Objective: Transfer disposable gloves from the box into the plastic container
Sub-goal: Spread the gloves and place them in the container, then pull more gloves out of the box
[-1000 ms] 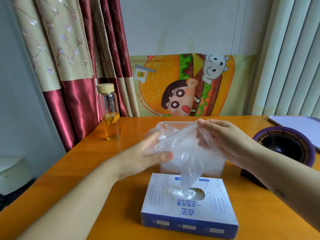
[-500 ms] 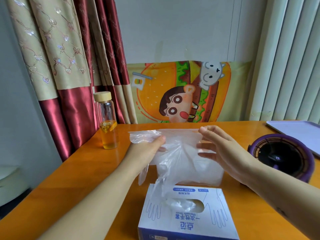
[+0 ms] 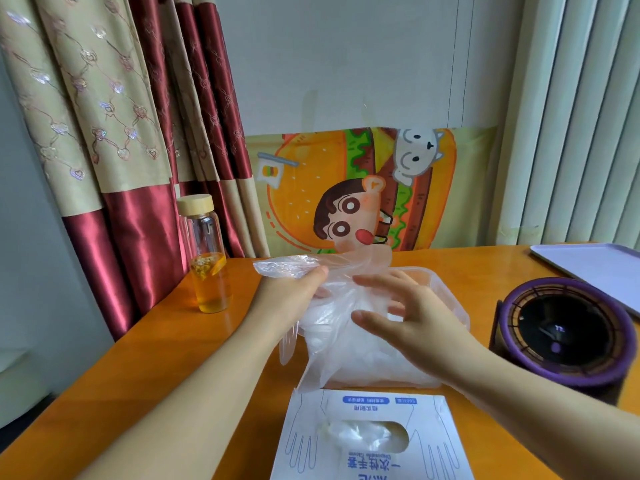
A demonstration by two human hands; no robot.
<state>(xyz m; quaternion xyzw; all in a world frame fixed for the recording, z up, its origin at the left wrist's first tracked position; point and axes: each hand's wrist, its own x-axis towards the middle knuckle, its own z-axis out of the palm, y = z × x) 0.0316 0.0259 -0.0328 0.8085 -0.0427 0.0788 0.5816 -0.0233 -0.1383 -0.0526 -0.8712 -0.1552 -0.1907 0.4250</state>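
Head view: left hand (image 3: 289, 301) grip pinches a glove (image 3: 294, 266), right hand (image 3: 417, 329) grip slack, box (image 3: 434, 455) reads 一次性手套.

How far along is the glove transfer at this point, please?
Done: a heap of gloves already lies in the plastic container. In hand: the left hand grips one glove over it; the right hand hovers open. Left: that glove must go in, and more gloves show in the box opening.
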